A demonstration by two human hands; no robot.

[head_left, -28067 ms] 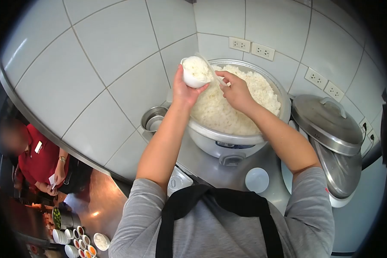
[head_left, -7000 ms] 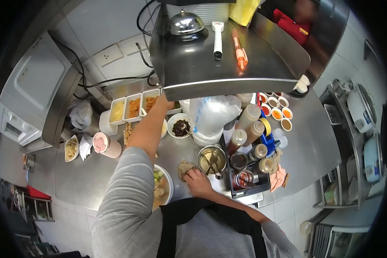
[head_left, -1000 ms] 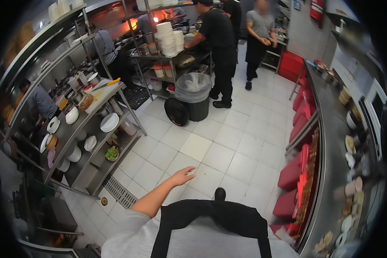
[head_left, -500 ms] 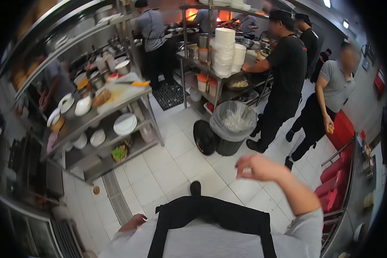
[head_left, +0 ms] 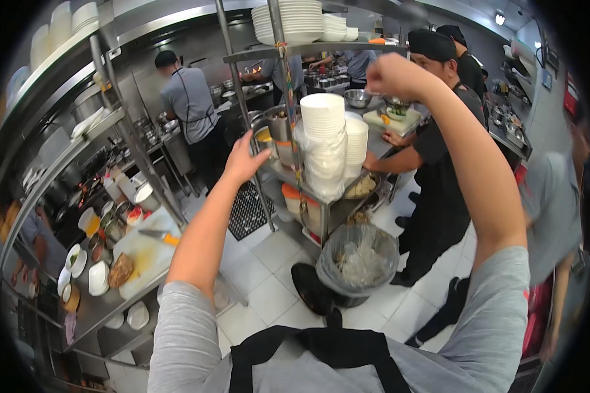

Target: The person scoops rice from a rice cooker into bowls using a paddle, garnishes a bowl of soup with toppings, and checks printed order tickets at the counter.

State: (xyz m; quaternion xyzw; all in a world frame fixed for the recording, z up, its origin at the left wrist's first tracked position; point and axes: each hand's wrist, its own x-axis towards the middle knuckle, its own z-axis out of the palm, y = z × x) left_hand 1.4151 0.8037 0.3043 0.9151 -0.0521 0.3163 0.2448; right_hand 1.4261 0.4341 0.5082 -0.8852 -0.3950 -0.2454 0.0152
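Note:
My left hand is raised, open with thumb and fingers apart, holding nothing. It appears in front of a steel shelf post, near a tall metal pot and a container of yellow food. Just right of it stands a stack of white tubs, its lower part wrapped in clear plastic, with a second tub stack beside it. My right hand is held high, fingers loosely bent, with nothing visible in it. Behind it are a metal bowl and a co-worker in black. White plates are piled on the upper shelf.
A lined trash bin stands on the tiles ahead, its black lid leaning beside it. On the left counter are a cutting board and an orange-handled knife. A person in grey is close on my right.
Both hands have risen and reached forward; the left was low by my side. My view has tilted up and I stand closer to the shelf. The person in grey is nearer on my right.

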